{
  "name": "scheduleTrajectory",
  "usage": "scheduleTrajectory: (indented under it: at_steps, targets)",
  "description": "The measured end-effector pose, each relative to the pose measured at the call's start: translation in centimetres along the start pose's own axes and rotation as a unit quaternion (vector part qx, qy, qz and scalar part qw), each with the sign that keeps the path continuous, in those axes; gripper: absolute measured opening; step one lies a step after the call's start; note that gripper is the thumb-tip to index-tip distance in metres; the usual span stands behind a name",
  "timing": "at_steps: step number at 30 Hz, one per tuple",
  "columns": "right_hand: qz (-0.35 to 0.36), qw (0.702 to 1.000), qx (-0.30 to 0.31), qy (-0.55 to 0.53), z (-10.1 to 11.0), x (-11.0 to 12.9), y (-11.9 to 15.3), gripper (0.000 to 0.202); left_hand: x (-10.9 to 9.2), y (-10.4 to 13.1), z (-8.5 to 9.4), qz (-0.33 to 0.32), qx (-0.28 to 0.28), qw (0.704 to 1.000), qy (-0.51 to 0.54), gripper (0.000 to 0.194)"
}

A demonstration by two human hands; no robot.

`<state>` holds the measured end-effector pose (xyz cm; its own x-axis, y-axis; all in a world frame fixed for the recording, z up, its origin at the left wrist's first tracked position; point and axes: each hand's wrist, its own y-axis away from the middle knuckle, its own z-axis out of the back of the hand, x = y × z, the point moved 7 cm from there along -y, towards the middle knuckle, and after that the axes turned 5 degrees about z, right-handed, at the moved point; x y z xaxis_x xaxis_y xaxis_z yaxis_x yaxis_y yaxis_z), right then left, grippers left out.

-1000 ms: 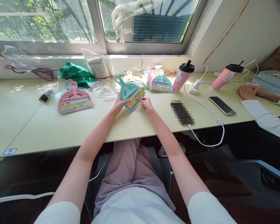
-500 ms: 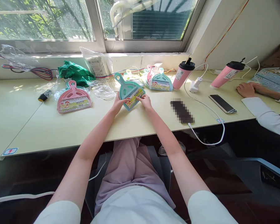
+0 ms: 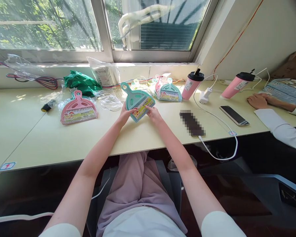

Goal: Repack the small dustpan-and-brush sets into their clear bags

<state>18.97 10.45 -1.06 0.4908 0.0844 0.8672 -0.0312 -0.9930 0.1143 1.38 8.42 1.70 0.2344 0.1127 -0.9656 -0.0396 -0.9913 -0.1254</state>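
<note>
A teal dustpan-and-brush set (image 3: 135,98) with a yellow label is held tilted above the table, its handle pointing up and left. My left hand (image 3: 125,116) grips its lower left edge, thumb over the label. On its right edge, my right hand (image 3: 153,114) pinches the set near the label. A pink dustpan set (image 3: 79,108) in clear wrap lies to the left, on top of another wrapped piece. Behind and right of my hands sit more sets, among them a teal one (image 3: 169,92) and a pink one beside it.
Two pink cups (image 3: 190,86) with black lids stand at the back right, near a white charger (image 3: 205,95) and cable. Two phones (image 3: 234,115) lie in front. Green plastic (image 3: 81,82) is back left. Another person's hands (image 3: 258,100) rest at far right.
The whole view has shifted slightly, with things sitting a little lower in the picture. Both hands keep their hold on the teal set; the fingers of my right hand have moved slightly at its edge.
</note>
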Motion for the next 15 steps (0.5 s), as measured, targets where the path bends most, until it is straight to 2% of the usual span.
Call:
scheduleTrajectory:
  at_steps: [3, 8, 12, 15]
  targets:
    - [-0.030, 0.999, 0.019, -0.025, -0.7, -0.1, 0.4, 0.022, -0.2, 0.2, 0.0, 0.013, -0.007, 1.000, 0.009, 0.079]
    - [-0.024, 0.998, 0.036, -0.034, -1.0, 0.2, 0.7, 0.018, -0.7, 0.5, -0.1, 0.009, -0.006, 1.000, 0.010, 0.079]
    - [-0.046, 0.997, 0.048, 0.026, -0.8, 0.0, 1.0, 0.015, -0.8, 0.6, 0.2, 0.022, -0.024, 0.999, 0.023, 0.083]
    - [-0.058, 0.993, 0.076, 0.067, -1.0, -0.2, 1.3, 0.023, -1.0, 0.8, 0.3, 0.014, -0.024, 0.999, 0.022, 0.084]
